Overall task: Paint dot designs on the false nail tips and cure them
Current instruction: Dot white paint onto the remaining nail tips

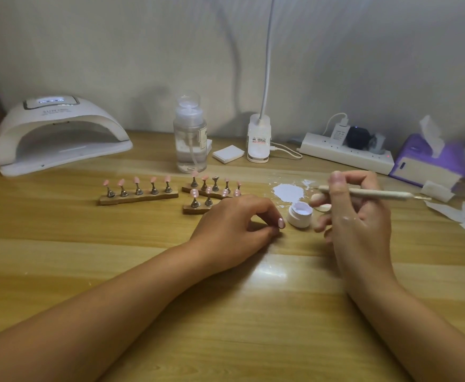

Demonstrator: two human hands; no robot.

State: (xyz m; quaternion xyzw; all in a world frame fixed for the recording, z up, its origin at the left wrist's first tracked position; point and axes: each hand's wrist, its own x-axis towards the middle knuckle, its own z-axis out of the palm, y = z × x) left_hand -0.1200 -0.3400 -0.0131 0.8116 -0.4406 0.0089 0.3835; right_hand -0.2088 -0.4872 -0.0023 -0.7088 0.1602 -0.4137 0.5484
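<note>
Wooden table (60, 271) is standing against a white wall (115, 51).

Far left: nail lamp (57, 133) is sitting with its mouth facing the viewer and its top display glowing. Nothing is showing inside.

Left stand (139, 197) is holding five pink tips (136, 180) upright on metal pegs.

Bottle (190, 142), a clear pump type, is holding clear liquid, roughly half full. Pads (228, 154) and a desk lamp (258, 142) base are sitting just right of it.

Two more stands (212, 192) are carrying pink tips, several showing white dots. The front one is running partly behind the left hand (237, 227).

Left hand is resting on the table with its fingers curled under. Cannot tell whether they are pinching anything.

White smear (288, 193) is lying on the table behind the jar (299, 215). Jar is standing open and holding white gel, between the two hands.

Right hand (361, 216) is pinching the tool (374, 193) between thumb and fingers. The tool is lying roughly level above the jar, its metal tip pointing right.

Power strip (347, 154) and purple tissue pack (430, 161) are sitting at the far right.
</note>
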